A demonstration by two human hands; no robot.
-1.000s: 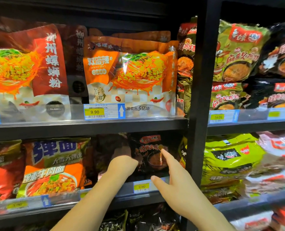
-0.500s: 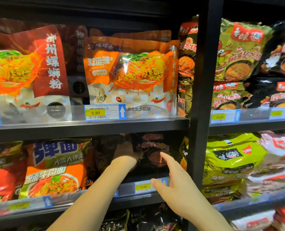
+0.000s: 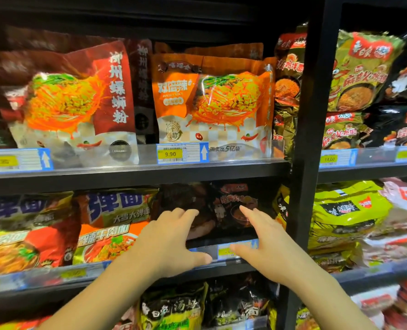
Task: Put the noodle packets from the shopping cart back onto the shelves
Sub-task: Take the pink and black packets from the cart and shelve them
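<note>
Where our fingertips meet the dark packet (image 3: 231,210), shadow under the upper shelf (image 3: 135,173) swallows most of the detail, so we cannot tell whether any fingertip truly presses on the wrapper. Our left hand (image 3: 171,236) is spread loose, fingers reaching toward the packet's left part and thumb stretched right along the price rail (image 3: 235,252), gripping nothing. Our right hand (image 3: 262,239) is likewise spread, its forefinger lying over the bowl picture on the packet's front and its thumb pointing left across the yellow price tag (image 3: 226,251), partly hiding it. Neither hand clasps anything.

The packet sits on the middle shelf, between the orange packet (image 3: 112,225) on its left and the black post (image 3: 304,163) on its right. It stands with its printed face toward us, top edge up near the underside of the upper shelf, long axis running left to right as far as the gloom lets us judge. Its lower edge is hidden behind the rail and our hands, and its print is too dim to read.

Above, an orange pouch (image 3: 212,103) stands upright behind a 9.90 tag (image 3: 170,154). Right of the post lie green packets (image 3: 345,210), blurred. Both forearms are cut off at the bottom edge.
</note>
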